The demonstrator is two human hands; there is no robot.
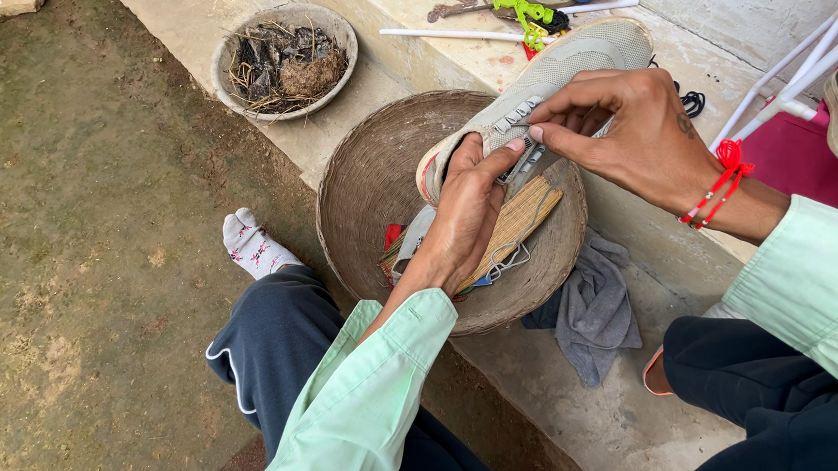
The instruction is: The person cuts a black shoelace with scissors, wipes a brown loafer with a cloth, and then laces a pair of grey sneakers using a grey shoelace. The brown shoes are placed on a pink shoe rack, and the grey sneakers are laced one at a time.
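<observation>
Grey-beige mesh makes up the sneaker [536,88], which lies just above the middle of the frame with its long axis running from lower left to upper right: the heel end points toward the lower left, the toe toward the upper right corner, and the pale sole faces up and away. It rests over the rim of a wide woven basket [358,186] that sits on a concrete ledge [585,410].

Seen from the head camera, the left hand [466,213] comes up from the lower centre and wraps the shoe's heel end, thumb pressed against the upper beside the lace eyelets, so this hand grips the shoe from below. The right hand [626,131] enters from the right edge, a red thread band [721,183] on its wrist, and its thumb and forefinger are pressed together on something thin at the eyelets, probably a needle or thread; it is too small to tell which. Both hands meet at the same spot on the upper, the right one nearer the toe.

Under the shoe, the basket holds a straw-coloured mat and scraps. A grey cloth [593,312] lies beside it, and a smaller bowl of dry debris [283,64] sits at upper left.
</observation>
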